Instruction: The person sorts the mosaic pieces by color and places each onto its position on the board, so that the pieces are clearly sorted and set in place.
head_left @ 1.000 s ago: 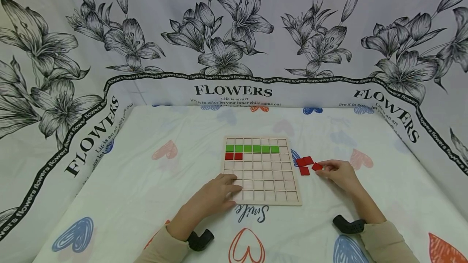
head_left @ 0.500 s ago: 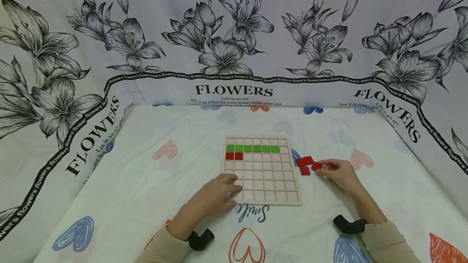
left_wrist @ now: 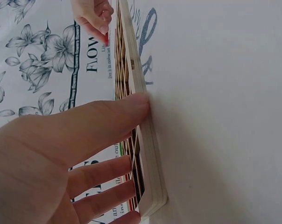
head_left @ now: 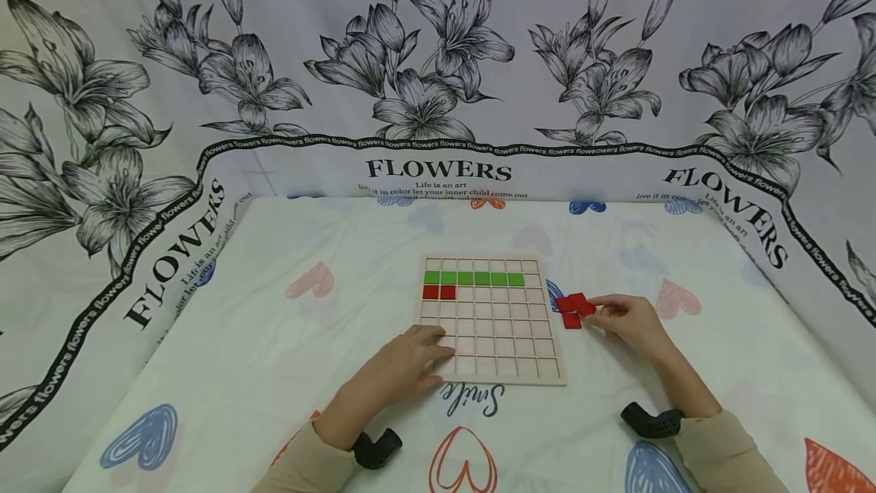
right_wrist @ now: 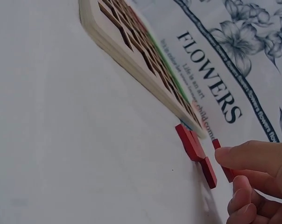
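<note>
A wooden grid board (head_left: 493,345) lies on the table with a row of green square tiles (head_left: 465,278) and two red square tiles (head_left: 430,292) in its cells. My left hand (head_left: 400,364) rests on the board's near left corner. In the left wrist view its thumb (left_wrist: 117,112) presses the near edge, while the other fingers reach over the grid. To the right of the board, my right hand (head_left: 636,326) pinches a red tile (right_wrist: 228,173) between thumb and index finger. Right beside it lie several loose red tiles (head_left: 571,320), overlapped by the held one in the head view.
A white cloth (head_left: 274,371) printed with hearts and lettering covers the table. Flower-printed curtains (head_left: 438,120) stand behind and at both sides. Each wrist carries a black device (head_left: 378,449).
My right hand has moved slightly left with its red tile, which now meets the loose red tiles in the head view. The left hand and board have stayed put.
</note>
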Demonstrator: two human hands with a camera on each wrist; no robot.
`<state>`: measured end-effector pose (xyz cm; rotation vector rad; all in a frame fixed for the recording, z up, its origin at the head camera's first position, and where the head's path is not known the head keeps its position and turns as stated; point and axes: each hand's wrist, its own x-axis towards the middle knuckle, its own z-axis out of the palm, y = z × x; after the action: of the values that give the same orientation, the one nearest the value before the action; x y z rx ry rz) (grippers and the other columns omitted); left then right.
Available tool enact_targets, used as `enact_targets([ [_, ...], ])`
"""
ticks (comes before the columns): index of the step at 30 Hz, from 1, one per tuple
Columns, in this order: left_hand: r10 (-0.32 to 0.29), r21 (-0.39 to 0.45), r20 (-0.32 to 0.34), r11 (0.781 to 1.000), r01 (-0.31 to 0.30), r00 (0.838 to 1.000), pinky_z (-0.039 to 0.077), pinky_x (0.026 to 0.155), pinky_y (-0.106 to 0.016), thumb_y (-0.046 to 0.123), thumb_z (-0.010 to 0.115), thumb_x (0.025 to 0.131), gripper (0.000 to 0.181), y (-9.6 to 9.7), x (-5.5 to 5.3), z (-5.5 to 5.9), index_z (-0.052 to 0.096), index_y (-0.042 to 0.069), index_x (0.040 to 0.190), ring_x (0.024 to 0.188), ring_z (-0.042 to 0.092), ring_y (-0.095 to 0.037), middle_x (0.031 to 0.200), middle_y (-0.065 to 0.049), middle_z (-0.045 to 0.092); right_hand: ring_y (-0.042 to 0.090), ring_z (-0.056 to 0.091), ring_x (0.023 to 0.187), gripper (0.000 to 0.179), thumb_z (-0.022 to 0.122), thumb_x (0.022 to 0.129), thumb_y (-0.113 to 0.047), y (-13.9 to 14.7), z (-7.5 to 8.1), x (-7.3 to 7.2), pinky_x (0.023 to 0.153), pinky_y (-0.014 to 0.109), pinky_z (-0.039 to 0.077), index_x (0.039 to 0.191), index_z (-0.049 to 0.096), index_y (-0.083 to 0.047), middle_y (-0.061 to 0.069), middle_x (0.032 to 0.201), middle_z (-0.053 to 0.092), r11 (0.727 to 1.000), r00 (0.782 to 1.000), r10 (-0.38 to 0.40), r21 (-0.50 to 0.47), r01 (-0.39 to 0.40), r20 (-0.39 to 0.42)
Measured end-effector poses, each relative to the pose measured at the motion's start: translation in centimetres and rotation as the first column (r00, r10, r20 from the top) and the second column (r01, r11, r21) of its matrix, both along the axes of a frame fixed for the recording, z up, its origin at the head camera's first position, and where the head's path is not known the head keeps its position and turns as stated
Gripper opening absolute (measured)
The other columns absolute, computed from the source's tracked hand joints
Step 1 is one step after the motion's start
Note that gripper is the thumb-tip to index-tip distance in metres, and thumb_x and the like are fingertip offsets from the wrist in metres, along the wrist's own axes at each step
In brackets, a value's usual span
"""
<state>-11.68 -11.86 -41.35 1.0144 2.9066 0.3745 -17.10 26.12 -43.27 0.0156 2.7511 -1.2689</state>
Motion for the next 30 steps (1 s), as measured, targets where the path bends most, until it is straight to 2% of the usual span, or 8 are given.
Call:
enact_targets([
  [16,0.008,-0.012,0.012,1.0,-0.008,1.0,0.051,0.101,-0.043,0.027,0.073,0.084,0.037,0.0,0.0,0.1,0.069,0.016,0.119,0.126,0.054,-0.027,0.133,-0.01,0.059,0.01,0.047,0.061,0.046,0.071,0.086,-0.021,-1.7,1.2,-0.4,0.05,0.021,0.042,0.123,0.061,0.004,-0.002,0.071,0.05,0.999,0.998,0.003,-0.033,-0.001,0.067],
  [22,0.017,-0.02,0.013,1.0,-0.017,1.0,0.051,0.102,-0.042,0.028,0.072,0.084,0.036,0.1,-0.1,-0.1,0.069,0.018,0.119,0.126,0.054,-0.026,0.134,-0.009,0.059,0.01,0.048,0.058,0.045,0.072,0.086,-0.02,-2.1,1.5,-0.5,0.049,0.022,0.043,0.123,0.061,0.004,-0.001,0.074,0.053,0.997,0.998,0.03,-0.069,-0.026,0.053],
  [30,0.013,-0.004,0.007,1.0,-0.013,1.0,0.051,0.102,-0.042,0.026,0.073,0.084,0.036,0.0,-0.1,-0.2,0.069,0.017,0.118,0.125,0.054,-0.027,0.133,-0.009,0.059,0.007,0.046,0.058,0.044,0.072,0.086,-0.02,-2.6,1.9,-0.6,0.049,0.021,0.041,0.121,0.062,0.004,-0.002,0.074,0.05,0.996,0.998,0.055,-0.065,-0.053,0.029],
])
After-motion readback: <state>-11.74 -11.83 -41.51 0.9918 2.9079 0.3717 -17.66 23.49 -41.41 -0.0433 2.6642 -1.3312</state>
